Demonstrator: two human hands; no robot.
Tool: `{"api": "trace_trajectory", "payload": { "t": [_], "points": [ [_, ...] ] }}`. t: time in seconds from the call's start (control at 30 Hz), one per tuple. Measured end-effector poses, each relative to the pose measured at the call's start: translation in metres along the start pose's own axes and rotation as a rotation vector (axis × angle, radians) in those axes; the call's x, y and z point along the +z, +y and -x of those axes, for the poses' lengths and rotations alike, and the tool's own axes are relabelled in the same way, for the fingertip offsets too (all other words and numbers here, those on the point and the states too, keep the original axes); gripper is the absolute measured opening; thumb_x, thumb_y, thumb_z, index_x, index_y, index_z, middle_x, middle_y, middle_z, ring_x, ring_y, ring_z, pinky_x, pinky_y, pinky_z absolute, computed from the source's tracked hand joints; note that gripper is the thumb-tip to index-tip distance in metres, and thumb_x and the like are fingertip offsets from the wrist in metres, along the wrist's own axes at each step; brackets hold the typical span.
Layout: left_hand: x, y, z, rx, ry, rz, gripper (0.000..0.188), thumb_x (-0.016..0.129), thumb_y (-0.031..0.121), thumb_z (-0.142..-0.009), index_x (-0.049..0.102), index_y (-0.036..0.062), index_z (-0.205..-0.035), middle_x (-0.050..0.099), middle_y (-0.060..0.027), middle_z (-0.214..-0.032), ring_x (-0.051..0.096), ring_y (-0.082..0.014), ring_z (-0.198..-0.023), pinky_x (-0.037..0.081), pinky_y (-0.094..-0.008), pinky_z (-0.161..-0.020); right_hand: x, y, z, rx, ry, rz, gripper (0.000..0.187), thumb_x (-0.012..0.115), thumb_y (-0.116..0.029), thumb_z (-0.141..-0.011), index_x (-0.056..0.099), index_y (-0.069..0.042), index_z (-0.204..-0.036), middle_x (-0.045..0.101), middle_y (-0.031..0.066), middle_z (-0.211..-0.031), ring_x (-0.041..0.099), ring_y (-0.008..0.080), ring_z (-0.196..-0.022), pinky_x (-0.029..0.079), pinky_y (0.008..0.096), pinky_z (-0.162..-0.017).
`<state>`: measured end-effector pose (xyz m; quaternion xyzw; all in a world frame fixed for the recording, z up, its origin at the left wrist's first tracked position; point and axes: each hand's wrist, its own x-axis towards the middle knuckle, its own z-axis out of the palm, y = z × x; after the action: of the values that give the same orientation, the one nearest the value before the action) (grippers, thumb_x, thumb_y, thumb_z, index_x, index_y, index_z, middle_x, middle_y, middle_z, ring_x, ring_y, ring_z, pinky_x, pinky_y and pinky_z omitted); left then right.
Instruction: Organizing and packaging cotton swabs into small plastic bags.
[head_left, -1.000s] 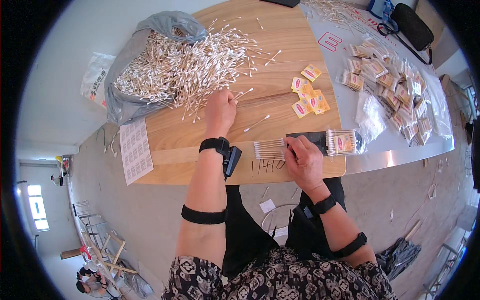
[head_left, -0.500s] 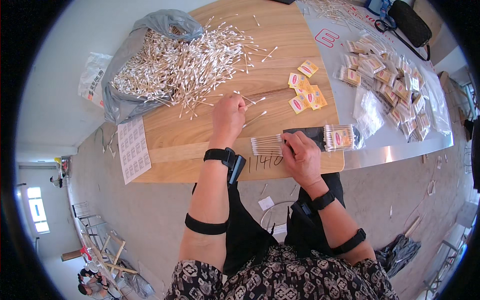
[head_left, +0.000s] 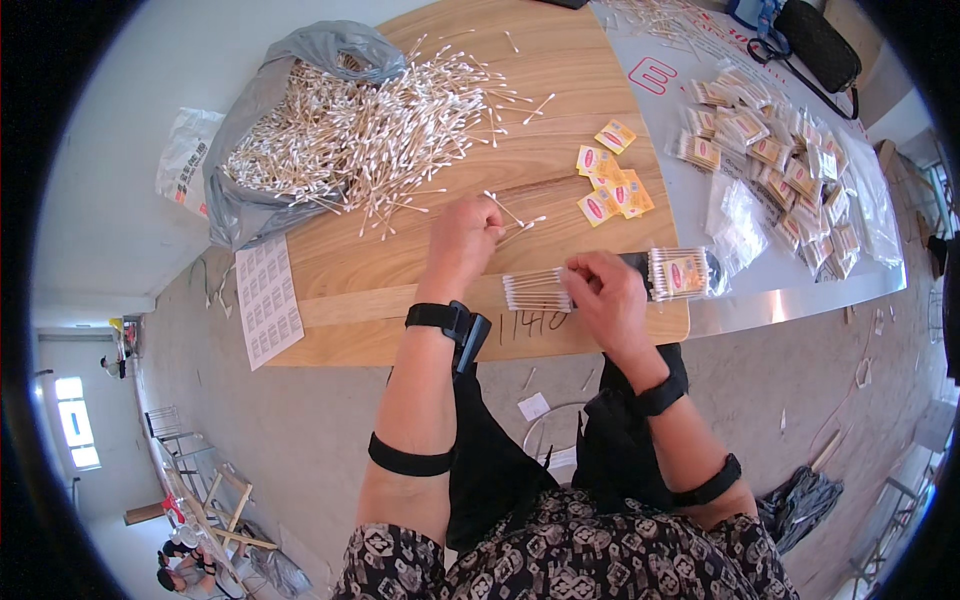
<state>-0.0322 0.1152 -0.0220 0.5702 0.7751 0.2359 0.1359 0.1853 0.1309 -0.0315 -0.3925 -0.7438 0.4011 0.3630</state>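
My left hand (head_left: 466, 242) is closed at the table's middle, with a few cotton swabs (head_left: 512, 212) sticking out past its fingertips. To its lower right lies a neat row of swabs (head_left: 535, 291), side by side on the wood. My right hand (head_left: 612, 305) hovers at the row's right end, thumb and fingers pinched together; whatever is between them is hidden. Beyond it, a dark strip (head_left: 634, 262) shows partly behind the knuckles. On the strip's right end rests a bundle of swabs (head_left: 680, 274) with a yellow card, apparently in clear wrap.
A grey plastic bag (head_left: 232, 190) spills a large heap of loose swabs (head_left: 390, 125). Several yellow cards (head_left: 620, 190) lie at centre right. Filled packets (head_left: 785, 165) pile up on the silvery sheet to the right, near clear bags (head_left: 735, 225). A printed label sheet (head_left: 268, 300) hangs over the left edge.
My left hand has shifted slightly right and the swabs at its fingertips have tilted. The right hand's fingers have lifted a little, covering more of the dark strip.
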Motion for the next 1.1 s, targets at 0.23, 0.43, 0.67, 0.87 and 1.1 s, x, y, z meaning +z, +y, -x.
{"api": "trace_trajectory", "payload": {
  "t": [0.23,0.43,0.67,0.87,1.1],
  "points": [
    [0.019,0.002,0.014,0.084,0.194,-0.139,0.004,0.068,0.007,-0.073,0.065,0.0069,-0.076,0.061,-0.0117,-0.077,0.061,-0.0305,-0.077,0.048,-0.0402,-0.069,0.028,-0.021,-0.091,-0.016,-0.271,0.368,0.018,0.062,-0.019,-0.079,0.066,-0.001,-0.081,0.066,0.0203,-0.083,0.065,0.0387,-0.084,0.052,0.0466,-0.072],
    [0.021,-0.005,0.023,-0.043,0.262,0.053,0.004,0.069,0.009,-0.073,0.065,0.0073,-0.074,0.059,-0.0101,-0.077,0.06,-0.0298,-0.08,0.047,-0.0396,-0.069,0.061,-0.013,-0.129,0.072,-0.556,0.4,0.026,0.063,-0.018,-0.076,0.066,0.003,-0.091,0.067,0.0252,-0.093,0.065,0.04,-0.094,0.052,0.0481,-0.081],
    [0.016,-0.011,0.025,-0.016,0.249,0.024,0.006,0.07,0.012,-0.073,0.065,0.009,-0.072,0.059,-0.0084,-0.075,0.06,-0.0291,-0.076,0.047,-0.0399,-0.066,0.067,-0.027,-0.144,0.097,-0.66,0.536,0.024,0.058,-0.017,-0.078,0.066,0.0,-0.094,0.068,0.0231,-0.095,0.066,0.0389,-0.094,0.052,0.0469,-0.079],
    [0.021,-0.01,0.026,0.02,0.238,-0.004,0.004,0.066,0.009,-0.074,0.064,0.0096,-0.071,0.059,-0.0081,-0.076,0.061,-0.0293,-0.075,0.047,-0.0403,-0.066,0.086,-0.019,-0.143,-0.005,-0.427,0.597,0.02,0.059,-0.017,-0.081,0.066,-0.002,-0.093,0.068,0.0217,-0.093,0.067,0.0348,-0.091,0.052,0.047,-0.079],
    [0.017,0.004,0.037,0.03,0.199,0.044,0.003,0.066,0.008,-0.073,0.065,0.0093,-0.071,0.058,-0.0075,-0.075,0.059,-0.0283,-0.075,0.048,-0.0393,-0.066,0.053,0.009,-0.137,-0.07,-0.301,0.244,0.019,0.058,-0.019,-0.083,0.065,-0.001,-0.084,0.067,0.0189,-0.088,0.064,0.0373,-0.085,0.051,0.0454,-0.071]
  ]
}}
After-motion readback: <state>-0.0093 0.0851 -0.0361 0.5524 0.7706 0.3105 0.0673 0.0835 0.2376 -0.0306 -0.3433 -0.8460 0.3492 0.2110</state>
